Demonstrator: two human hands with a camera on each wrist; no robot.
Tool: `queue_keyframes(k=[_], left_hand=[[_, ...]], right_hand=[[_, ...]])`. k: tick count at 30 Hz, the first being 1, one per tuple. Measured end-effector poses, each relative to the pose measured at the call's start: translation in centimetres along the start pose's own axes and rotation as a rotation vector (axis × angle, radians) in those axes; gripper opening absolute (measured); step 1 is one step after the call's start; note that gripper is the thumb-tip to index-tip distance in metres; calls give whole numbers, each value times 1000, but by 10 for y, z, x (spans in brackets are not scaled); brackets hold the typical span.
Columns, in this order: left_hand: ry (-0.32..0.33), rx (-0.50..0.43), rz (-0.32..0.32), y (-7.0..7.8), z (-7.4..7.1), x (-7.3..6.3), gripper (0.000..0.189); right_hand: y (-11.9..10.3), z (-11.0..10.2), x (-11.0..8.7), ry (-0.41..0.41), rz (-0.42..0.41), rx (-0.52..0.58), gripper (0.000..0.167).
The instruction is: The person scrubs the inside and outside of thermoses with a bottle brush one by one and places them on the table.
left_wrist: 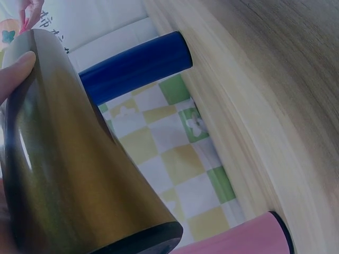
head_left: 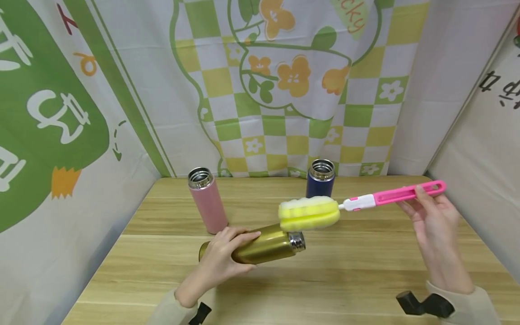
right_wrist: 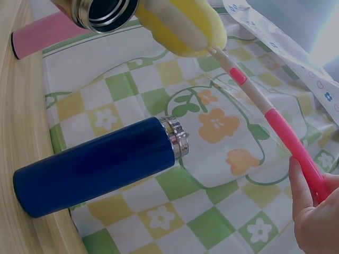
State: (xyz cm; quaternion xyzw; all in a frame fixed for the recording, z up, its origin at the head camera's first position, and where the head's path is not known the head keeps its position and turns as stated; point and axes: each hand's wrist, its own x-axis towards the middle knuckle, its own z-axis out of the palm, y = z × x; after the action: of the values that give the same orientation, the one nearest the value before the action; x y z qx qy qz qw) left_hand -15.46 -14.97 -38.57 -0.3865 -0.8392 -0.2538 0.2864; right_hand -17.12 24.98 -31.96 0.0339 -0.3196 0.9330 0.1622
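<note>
My left hand (head_left: 223,253) grips a gold thermos flask (head_left: 266,246) around its body, tilted over on its side with the steel mouth (head_left: 297,242) facing right. In my right hand (head_left: 436,225) is a bottle brush, pinched near the end of its pink handle (head_left: 400,194). Its yellow and white sponge head (head_left: 309,214) points left, just above the flask's mouth and outside it. The right wrist view shows the sponge (right_wrist: 185,26) beside the open mouth (right_wrist: 110,11). From the left wrist, the flask's dark base (left_wrist: 151,241) shows close up.
A pink thermos flask (head_left: 209,203) stands uncapped at the left, behind my left hand. Farther back stands a dark blue one (head_left: 320,180), also uncapped, partly hidden by the sponge. Patterned cloth (head_left: 284,131) hangs behind the wooden table (head_left: 325,289).
</note>
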Motion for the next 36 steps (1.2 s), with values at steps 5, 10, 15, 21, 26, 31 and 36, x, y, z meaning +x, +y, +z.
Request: queue_keyframes(k=[5,10,15,21,26,31,36], left_hand=[[13,8,-12,0,0,0,71],[29,15,-38,-1,1,1,72],[58,11,-66,-2,1,0,71],[84,6,-60,-3,0,1,71],[101,-6,-72,-3,0,0,72],[104,-25,-90,-5,0,-2,73],[94,-59,-123,-6,-1,-4,73]], right_hand=[[0,-2,-1,-26,6,41,6],[-1,-4,-2,-34,19,45,8],[0,-4,-3,-64,8,-15,9],[2,-7,-3,-118,-13,-22,12],[1,-9,-2,-117,11,-32,13],[-1,-13,-1,-116,32,-37,13],[-1,-15,-1,-115,34,-53,13]])
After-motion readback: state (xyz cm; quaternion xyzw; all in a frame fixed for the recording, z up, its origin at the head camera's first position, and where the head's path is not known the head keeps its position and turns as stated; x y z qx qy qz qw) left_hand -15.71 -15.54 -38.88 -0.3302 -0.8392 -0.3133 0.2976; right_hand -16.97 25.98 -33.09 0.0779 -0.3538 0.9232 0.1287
